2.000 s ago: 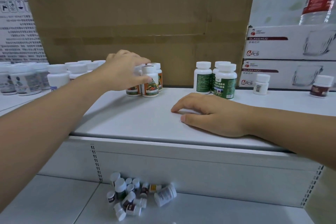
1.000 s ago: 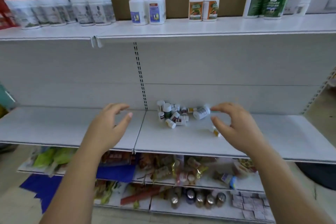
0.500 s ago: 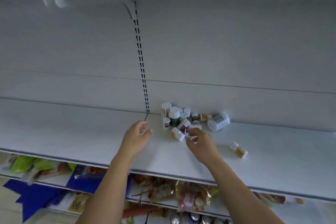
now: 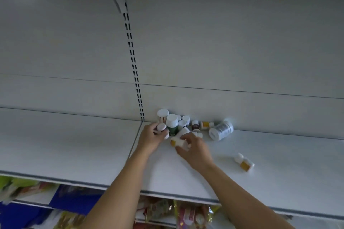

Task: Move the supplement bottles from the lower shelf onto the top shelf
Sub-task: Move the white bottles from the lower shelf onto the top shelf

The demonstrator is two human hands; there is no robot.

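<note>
The bottles [image 4: 183, 123] sit in a loose huddle at the back of the lower shelf [image 4: 74, 145], close against the back panel [image 4: 223, 42] and just right of the slotted post [image 4: 134, 61]. Some stand upright, among them a green bottle [image 4: 172, 126] with a white cap. Others lie tipped over, including a big white bottle [image 4: 221, 130] on its side at the right end.

The left hand [image 4: 151, 140] has its fingers curled round a small white-capped bottle [image 4: 161, 128] at the left edge of the huddle. The right hand [image 4: 194, 149] pinches an orange-labelled bottle [image 4: 176, 141] lying at the front.

A stray bottle [image 4: 244, 162] lies on its side well apart to the right. Coloured packets [image 4: 186, 214] show on the level beneath.
</note>
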